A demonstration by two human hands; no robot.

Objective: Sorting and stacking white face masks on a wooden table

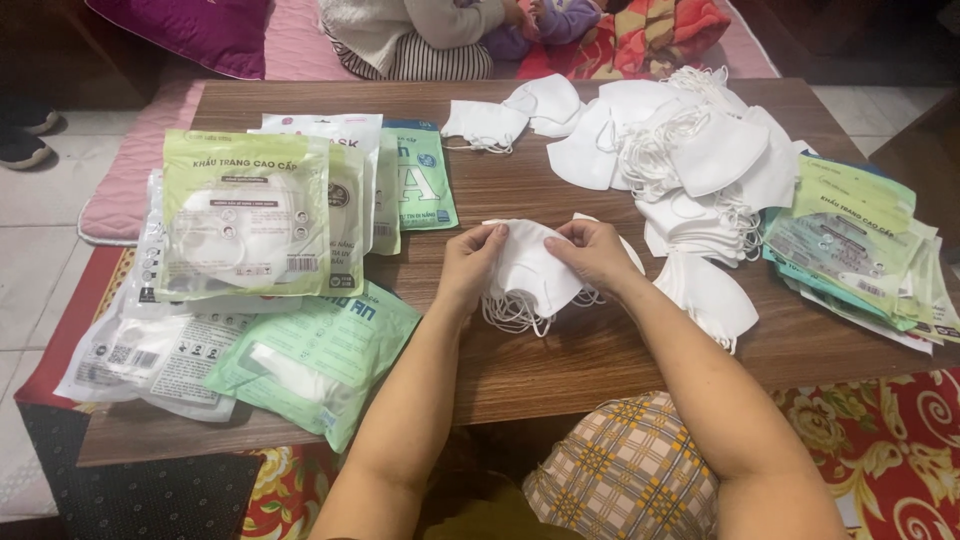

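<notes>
Both my hands hold a small stack of white face masks [528, 272] just above the middle of a low wooden table [560, 370]. My left hand [470, 262] pinches the stack's left edge, my right hand [592, 250] grips its right edge. White ear loops hang in a tangle below the stack. A big loose heap of white masks [690, 160] lies on the table to the right of my hands.
Filled green and white mask packets [245, 215] are piled on the table's left. Flat empty green packets [860, 250] are stacked at the right edge. Another person [430, 35] sits beyond the far edge on a pink mat. My knee in checked fabric [625, 470] is below the table.
</notes>
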